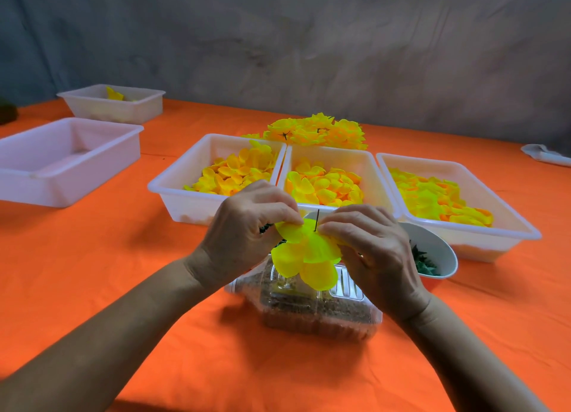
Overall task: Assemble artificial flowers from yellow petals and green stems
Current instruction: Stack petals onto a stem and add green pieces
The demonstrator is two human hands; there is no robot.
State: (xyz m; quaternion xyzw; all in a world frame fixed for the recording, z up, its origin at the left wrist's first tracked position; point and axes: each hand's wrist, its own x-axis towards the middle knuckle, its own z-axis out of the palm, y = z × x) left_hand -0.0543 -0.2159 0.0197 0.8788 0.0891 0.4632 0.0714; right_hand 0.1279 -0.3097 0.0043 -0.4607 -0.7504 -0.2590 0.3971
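A yellow petal layer (304,252) hangs between both hands at the table's middle, above a clear plastic box. A thin dark stem (317,219) pokes up through its centre. My left hand (247,229) pinches the petal layer's left edge. My right hand (367,241) pinches the petal at the stem's foot. Three white trays of loose yellow petals stand behind: left (213,177), middle (327,183), right (448,201). A heap of finished yellow flowers (315,132) lies beyond them. Dark green parts fill a white bowl (438,251), partly hidden by my right hand.
A clear plastic box (315,306) holding brown bits sits under my hands. Two more white trays stand at the far left, a near one (61,161) and a far one (114,102) holding a yellow piece. A white cloth (547,155) lies at the right edge. Orange cloth (123,272) covers the table.
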